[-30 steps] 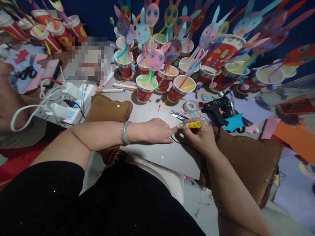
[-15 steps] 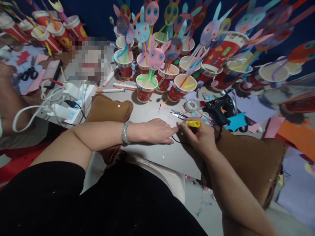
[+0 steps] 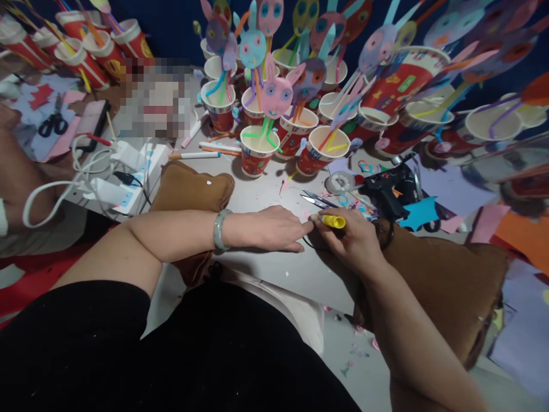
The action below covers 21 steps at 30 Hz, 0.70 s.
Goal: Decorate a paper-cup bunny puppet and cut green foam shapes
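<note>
Just in from the table's (image 3: 274,266) near edge, the right hand (image 3: 360,237) pinches a yellow marker (image 3: 333,221) that has swung to show more of its blunt end, suggesting its tip is working at a new angle. That tip is hard to make out beside the left hand (image 3: 277,229), whose fingers lie close together, index outstretched; whether they grip anything cannot be told.

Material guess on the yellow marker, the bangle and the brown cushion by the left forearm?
Yellow marker: probably plastic, smooth, slightly glossy, judging by its evenly coloured barrel.
Bangle: polished stone or glass, perhaps; grey-green and mottled, with a sheen.
Brown cushion: matte cloth or suede-like cover, with edge seams and soft folds; filling hidden.
</note>
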{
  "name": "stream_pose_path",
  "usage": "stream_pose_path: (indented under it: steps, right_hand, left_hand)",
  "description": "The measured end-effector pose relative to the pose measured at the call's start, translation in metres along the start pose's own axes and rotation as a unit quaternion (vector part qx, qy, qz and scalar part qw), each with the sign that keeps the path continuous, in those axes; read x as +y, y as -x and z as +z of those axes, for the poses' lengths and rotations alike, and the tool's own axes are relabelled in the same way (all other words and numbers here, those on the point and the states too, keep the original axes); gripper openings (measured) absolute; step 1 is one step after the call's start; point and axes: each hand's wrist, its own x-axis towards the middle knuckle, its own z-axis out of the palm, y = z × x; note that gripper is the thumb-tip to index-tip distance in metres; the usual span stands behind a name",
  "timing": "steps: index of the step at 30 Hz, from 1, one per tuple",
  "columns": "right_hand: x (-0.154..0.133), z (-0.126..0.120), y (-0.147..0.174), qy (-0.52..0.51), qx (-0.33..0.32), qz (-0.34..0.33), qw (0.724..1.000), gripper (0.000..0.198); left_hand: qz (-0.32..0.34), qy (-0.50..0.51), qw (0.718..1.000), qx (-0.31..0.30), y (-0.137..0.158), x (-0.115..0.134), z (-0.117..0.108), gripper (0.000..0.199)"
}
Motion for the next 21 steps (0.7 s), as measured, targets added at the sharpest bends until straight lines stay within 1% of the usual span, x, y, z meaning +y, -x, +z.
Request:
stream_pose_path:
  steps: [2,4,6,8,10,13,15,18,21]
  right_hand:
    - [0.0007,0.0016,0.0002,0.006,0.009,0.001,1.000,0.013]
    - [0.0018,0.0021,0.0009,-0.001,0.048,0.020,0.999,0.014]
    - [0.0029,0.0006,0.0018,-0.017,0.101,0.054,0.993,0.015]
    - [0.0035,-0.0021,0.0023,-0.031,0.125,0.080,0.988,0.014]
    - [0.0035,-0.0046,0.0022,-0.038,0.104,0.078,0.991,0.012]
    - [0.0029,-0.0055,0.0006,-0.036,0.042,0.038,0.998,0.011]
    - [0.0023,-0.0042,-0.0007,-0.030,0.017,0.014,0.999,0.011]
    - [0.0014,-0.0018,-0.0017,-0.017,0.014,0.005,1.000,0.012]
    - [0.0011,-0.0015,-0.0010,-0.013,0.051,0.032,0.998,0.013]
  left_hand:
    - [0.001,-0.007,1.000,0.007,0.0004,-0.0016,0.0027,0.044]
    - [0.003,-0.015,1.000,0.013,0.0010,-0.0034,0.0055,0.048]
    - [0.009,-0.020,1.000,0.016,0.0018,-0.0049,0.0073,0.051]
    - [0.020,-0.021,0.999,0.020,0.0024,-0.0054,0.0073,0.054]
    - [0.024,-0.020,0.999,0.022,0.0029,-0.0050,0.0059,0.055]
    - [0.014,-0.017,1.000,0.015,0.0030,-0.0034,0.0031,0.052]
    - [0.006,-0.014,1.000,0.011,0.0029,-0.0028,0.0023,0.048]
    - [0.007,-0.008,1.000,0.016,0.0028,-0.0036,0.0040,0.046]
    - [0.018,-0.008,0.999,0.025,0.0032,-0.0062,0.0076,0.049]
